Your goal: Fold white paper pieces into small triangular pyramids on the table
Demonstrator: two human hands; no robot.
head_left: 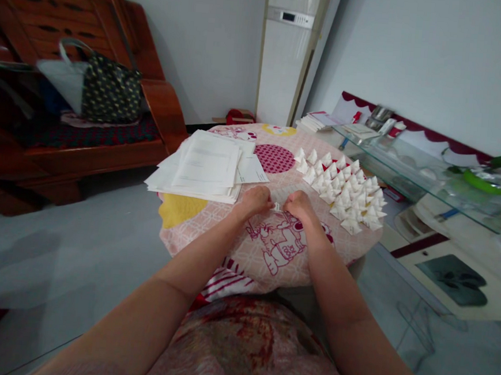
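Observation:
Both of my hands are close together over the middle of a round table with a pink patterned cloth [213, 225]. My left hand [256, 201] is closed, its fingertips pinching a pale piece of paper [277, 206]. Facing it, my right hand [300, 205] is also closed at the paper's other side. The fingers cover much of the paper, so its shape is unclear. Just left of my left hand lies a loose stack of white paper sheets [206, 164]. To the right of my right hand stand several rows of small pointed folded-paper pieces [341, 189].
A glass-topped stand [433, 184] runs along the right wall, with papers, cups and a green dish [485, 181] on it. A wooden bench [165, 108] at left carries a dark patterned bag [110, 90]. A tall white cabinet unit [284, 63] stands behind the table.

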